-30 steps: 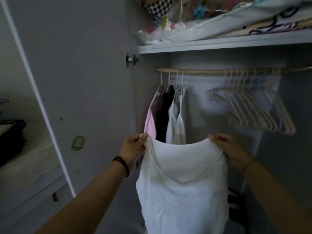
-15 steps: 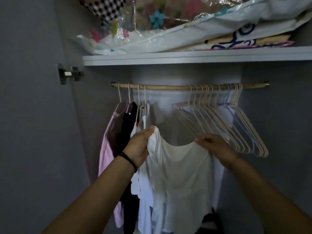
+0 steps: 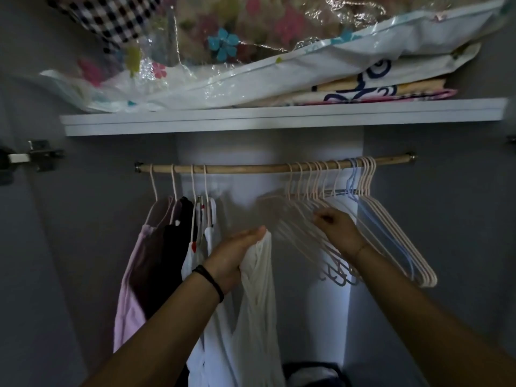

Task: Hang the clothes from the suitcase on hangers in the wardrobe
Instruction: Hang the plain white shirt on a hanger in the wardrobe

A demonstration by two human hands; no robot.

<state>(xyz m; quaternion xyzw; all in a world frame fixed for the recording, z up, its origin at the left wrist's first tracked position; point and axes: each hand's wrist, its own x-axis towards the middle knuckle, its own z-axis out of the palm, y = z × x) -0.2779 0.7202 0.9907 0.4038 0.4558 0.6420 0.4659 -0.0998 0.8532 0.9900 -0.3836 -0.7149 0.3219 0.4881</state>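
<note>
One white top [image 3: 257, 303] hangs vertical from left hand [image 3: 231, 256]; right hand [image 3: 339, 230] pinches hanger [image 3: 294, 220].

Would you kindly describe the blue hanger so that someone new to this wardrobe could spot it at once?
Under the white shelf runs a wooden rail. Its right end is crowded with empty hangers. The blue hanger hangs among the rightmost of them, the only pale blue one among pinkish-cream neighbours.

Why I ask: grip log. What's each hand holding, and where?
Left hand: white top, by its bunched upper edge. Right hand: seemingly a hanger, by its sloping arm.
</note>
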